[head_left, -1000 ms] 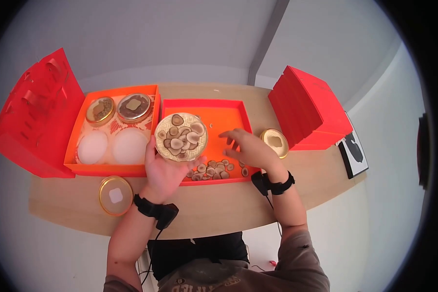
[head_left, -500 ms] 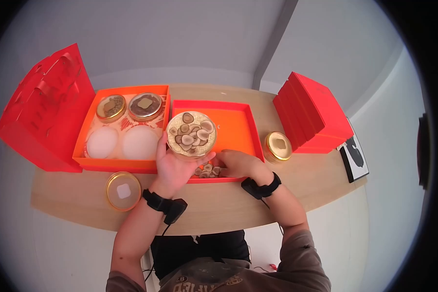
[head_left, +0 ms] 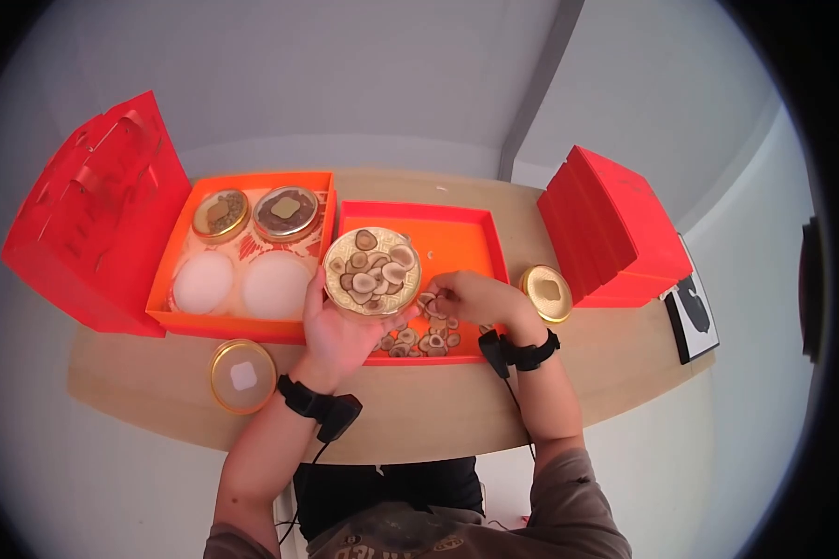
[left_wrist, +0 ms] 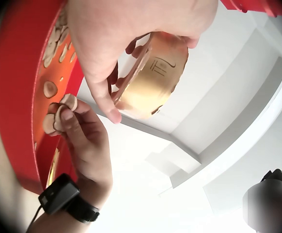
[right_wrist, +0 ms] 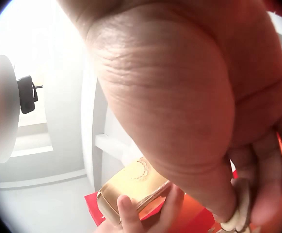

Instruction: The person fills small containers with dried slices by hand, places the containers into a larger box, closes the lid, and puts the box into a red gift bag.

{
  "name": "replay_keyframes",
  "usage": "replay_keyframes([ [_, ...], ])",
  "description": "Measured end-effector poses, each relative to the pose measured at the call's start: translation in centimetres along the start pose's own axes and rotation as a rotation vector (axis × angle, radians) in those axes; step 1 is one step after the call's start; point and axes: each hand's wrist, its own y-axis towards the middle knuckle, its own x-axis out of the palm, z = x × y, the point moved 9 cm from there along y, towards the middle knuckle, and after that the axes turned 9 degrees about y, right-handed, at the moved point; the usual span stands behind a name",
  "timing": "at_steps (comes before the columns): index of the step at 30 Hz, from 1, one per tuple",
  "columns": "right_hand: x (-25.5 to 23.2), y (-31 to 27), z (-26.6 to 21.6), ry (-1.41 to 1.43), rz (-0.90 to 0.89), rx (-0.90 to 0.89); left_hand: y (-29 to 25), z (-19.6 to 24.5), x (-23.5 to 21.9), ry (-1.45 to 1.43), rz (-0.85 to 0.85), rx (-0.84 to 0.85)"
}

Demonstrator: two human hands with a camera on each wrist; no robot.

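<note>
A round, gold-patterned container (left_wrist: 148, 85), heaped with pale, brown-rimmed slices (head_left: 365, 282), sits in your left hand (head_left: 338, 331), fingers wrapped round its side, above a shallow red box with an orange interior (head_left: 461, 244). Just beside it, your right hand (head_left: 475, 296) pinches more slices. Loose slices lie below; a round gold jar (head_left: 547, 292) stands right of the box on the pale wooden table (head_left: 419, 410).

Plain room: pale walls (head_left: 345, 74), table (head_left: 438, 410)
</note>
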Motion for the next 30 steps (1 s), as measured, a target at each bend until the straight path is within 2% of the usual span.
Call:
replay_keyframes([
  [2,-0.5,0.0,-0.4,-0.057,0.023,-0.061,0.0,-0.1,0.1,0.012,-0.001,0.002],
  [6,-1.9,-0.5,-0.5,-0.016,0.083,-0.025,0.0,-0.5,-0.4,0.068,0.047,-0.014],
  [9,-3.3,-1.0,-0.3,0.054,0.173,-0.098,0.0,-0.6,-0.1,0.055,-0.015,-0.011],
  [11,-5.1,-1.7,-1.2,0.127,0.281,-0.247,0.0,-0.8,-0.2,0.064,0.011,-0.015],
  [12,-5.3,-1.8,-1.3,0.131,0.284,-0.251,0.0,-0.8,-0.5,0.070,0.036,-0.017],
  [14,-6.8,-3.1,-2.6,0.377,0.376,-0.265,-0.1,-1.2,-0.7,0.070,0.018,-0.038],
  [17,-6.9,-4.1,-4.5,0.504,0.476,-0.358,-0.3,-2.2,-0.1,0.074,-0.004,-0.083],
  [20,-5.1,-4.9,-6.9,0.544,0.463,-0.407,-0.7,-3.3,0.6,0.073,-0.018,-0.147],
  [21,-4.9,-5.2,-7.3,0.550,0.470,-0.410,-0.8,-3.7,0.8,0.059,-0.026,-0.179],
  [24,-3.2,-5.1,-8.5,0.264,0.421,-0.406,-0.9,-4.1,0.8,0.092,-0.034,-0.199],
  [25,-2.9,-5.0,-8.4,0.268,0.421,-0.409,-0.9,-4.2,0.9,0.102,-0.034,-0.202],
  [27,-3.0,-5.6,-9.4,0.176,0.516,-0.530,-1.0,-4.2,0.9,0.108,-0.045,-0.207],
  [30,-3.5,-5.8,-9.6,0.190,0.513,-0.507,-1.0,-4.2,1.2,0.111,-0.077,-0.204],
])
